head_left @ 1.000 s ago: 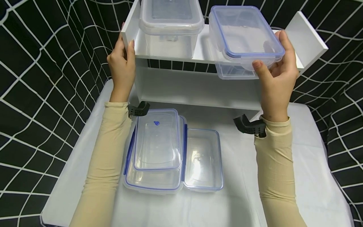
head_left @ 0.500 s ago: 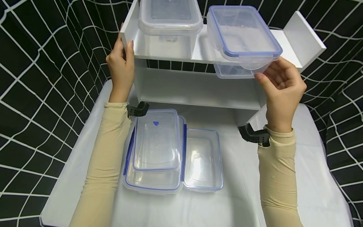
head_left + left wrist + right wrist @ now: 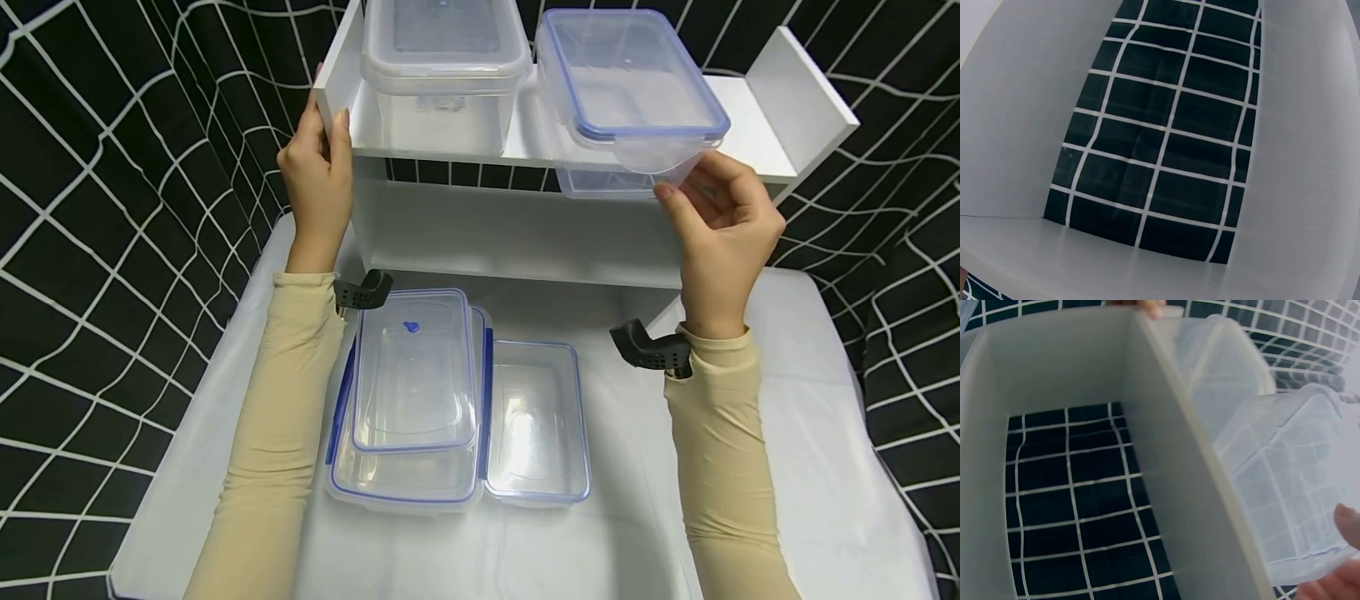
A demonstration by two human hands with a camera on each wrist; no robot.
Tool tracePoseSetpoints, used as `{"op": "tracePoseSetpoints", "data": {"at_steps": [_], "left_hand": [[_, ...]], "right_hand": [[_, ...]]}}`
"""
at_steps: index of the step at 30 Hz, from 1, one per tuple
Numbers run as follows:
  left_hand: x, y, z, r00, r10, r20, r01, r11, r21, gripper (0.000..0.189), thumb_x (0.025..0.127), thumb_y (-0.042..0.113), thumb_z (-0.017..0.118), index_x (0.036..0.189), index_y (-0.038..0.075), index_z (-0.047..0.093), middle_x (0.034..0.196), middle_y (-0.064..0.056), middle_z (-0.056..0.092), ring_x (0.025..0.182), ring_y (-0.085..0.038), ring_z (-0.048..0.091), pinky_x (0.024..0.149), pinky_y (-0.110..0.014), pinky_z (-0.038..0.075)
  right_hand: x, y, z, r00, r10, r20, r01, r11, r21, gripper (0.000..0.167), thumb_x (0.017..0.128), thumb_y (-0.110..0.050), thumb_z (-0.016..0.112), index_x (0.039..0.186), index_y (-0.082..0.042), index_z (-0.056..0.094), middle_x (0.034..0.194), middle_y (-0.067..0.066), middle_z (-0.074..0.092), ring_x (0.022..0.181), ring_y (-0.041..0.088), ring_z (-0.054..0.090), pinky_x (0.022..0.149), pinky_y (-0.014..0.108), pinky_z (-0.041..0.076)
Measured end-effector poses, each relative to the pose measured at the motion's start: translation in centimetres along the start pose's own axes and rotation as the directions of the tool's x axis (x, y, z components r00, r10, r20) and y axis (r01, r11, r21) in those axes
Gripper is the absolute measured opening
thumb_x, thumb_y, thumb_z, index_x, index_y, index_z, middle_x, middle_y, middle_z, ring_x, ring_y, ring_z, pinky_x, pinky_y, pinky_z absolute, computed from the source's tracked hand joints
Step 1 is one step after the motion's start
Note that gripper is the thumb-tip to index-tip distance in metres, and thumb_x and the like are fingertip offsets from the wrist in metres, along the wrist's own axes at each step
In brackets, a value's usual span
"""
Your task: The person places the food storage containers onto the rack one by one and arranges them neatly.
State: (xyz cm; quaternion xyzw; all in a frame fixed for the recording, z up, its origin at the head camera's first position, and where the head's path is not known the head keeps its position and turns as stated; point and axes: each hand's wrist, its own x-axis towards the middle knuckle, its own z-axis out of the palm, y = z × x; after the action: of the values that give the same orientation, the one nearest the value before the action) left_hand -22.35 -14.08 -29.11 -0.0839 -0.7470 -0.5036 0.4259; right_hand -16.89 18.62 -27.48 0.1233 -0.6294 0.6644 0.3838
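A clear food container with a blue-rimmed lid sits on the top board of a white shelf, its front end jutting past the board's edge. My right hand pinches its lower front right corner, thumb in front and fingers at the side. In the right wrist view, that container shows its translucent wall beside the thumb. My left hand grips the shelf's left side panel, thumb on the inner front edge. Left of the blue-rimmed container stands a taller clear container with a frosted lid.
Below on the white-covered table lie a large blue-clipped container, a smaller lidded one on top of it, and another clear container to the right. Black netting-patterned cloth surrounds the table.
My right hand has dropped from the lid's right side to the container's lower front corner. The blue-rimmed container has shifted left and slightly back. The left hand stays on the panel.
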Motion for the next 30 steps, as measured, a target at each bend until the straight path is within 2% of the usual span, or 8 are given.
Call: {"op": "tracePoseSetpoints", "data": {"at_steps": [8, 14, 21, 26, 30], "left_hand": [[0.0, 0.2, 0.0, 1.0, 0.016, 0.005, -0.016, 1.0, -0.002, 0.039, 0.097, 0.01, 0.051, 0.134, -0.003, 0.05, 0.121, -0.018, 0.061, 0.109, -0.016, 0.059, 0.09, -0.025, 0.048], [0.1, 0.3, -0.1, 1.0, -0.026, 0.008, 0.026, 0.999, 0.02, 0.039, 0.097, 0.01, 0.052, 0.133, -0.003, 0.05, 0.122, -0.017, 0.061, 0.109, -0.013, 0.059, 0.09, -0.024, 0.048], [0.1, 0.3, -0.2, 1.0, -0.013, 0.022, 0.012, 0.999, 0.035, 0.04, 0.098, 0.012, 0.051, 0.135, -0.003, 0.048, 0.123, -0.017, 0.06, 0.109, -0.012, 0.059, 0.09, -0.024, 0.048], [0.1, 0.3, -0.2, 1.0, 0.002, 0.008, -0.002, 1.0, 0.031, 0.04, 0.097, 0.011, 0.052, 0.135, -0.003, 0.049, 0.122, -0.017, 0.061, 0.107, -0.014, 0.06, 0.089, -0.025, 0.049], [0.1, 0.3, -0.2, 1.0, 0.003, 0.003, -0.003, 0.999, 0.037, 0.04, 0.097, 0.01, 0.052, 0.135, -0.002, 0.049, 0.124, -0.015, 0.06, 0.109, -0.013, 0.058, 0.09, -0.025, 0.048]], "right_hand": [[0.4, 0.6, 1.2, 0.999, -0.039, 0.012, 0.039, 0.999, -0.029, 0.03, 0.072, 0.009, 0.076, 0.101, 0.002, 0.069, 0.096, 0.014, 0.067, 0.087, 0.024, 0.066, 0.082, 0.032, 0.053], [0.6, 0.8, 2.0, 0.997, -0.062, 0.041, 0.064, 0.997, -0.036, 0.031, 0.072, 0.006, 0.077, 0.101, 0.002, 0.069, 0.098, 0.014, 0.066, 0.09, 0.026, 0.066, 0.085, 0.033, 0.052], [0.8, 0.8, 2.6, 1.0, 0.018, 0.0, -0.018, 1.0, -0.01, 0.032, 0.068, 0.009, 0.079, 0.098, 0.003, 0.069, 0.096, 0.015, 0.065, 0.089, 0.024, 0.065, 0.084, 0.031, 0.053], [0.8, 0.7, 2.9, 0.999, -0.03, 0.027, 0.031, 0.999, -0.039, 0.03, 0.07, 0.008, 0.078, 0.097, 0.002, 0.069, 0.094, 0.013, 0.065, 0.088, 0.024, 0.066, 0.082, 0.031, 0.053], [0.9, 0.7, 3.2, 1.0, -0.005, 0.029, 0.005, 1.0, -0.016, 0.03, 0.068, 0.011, 0.078, 0.096, 0.002, 0.069, 0.093, 0.013, 0.064, 0.087, 0.024, 0.066, 0.082, 0.031, 0.053]]}}
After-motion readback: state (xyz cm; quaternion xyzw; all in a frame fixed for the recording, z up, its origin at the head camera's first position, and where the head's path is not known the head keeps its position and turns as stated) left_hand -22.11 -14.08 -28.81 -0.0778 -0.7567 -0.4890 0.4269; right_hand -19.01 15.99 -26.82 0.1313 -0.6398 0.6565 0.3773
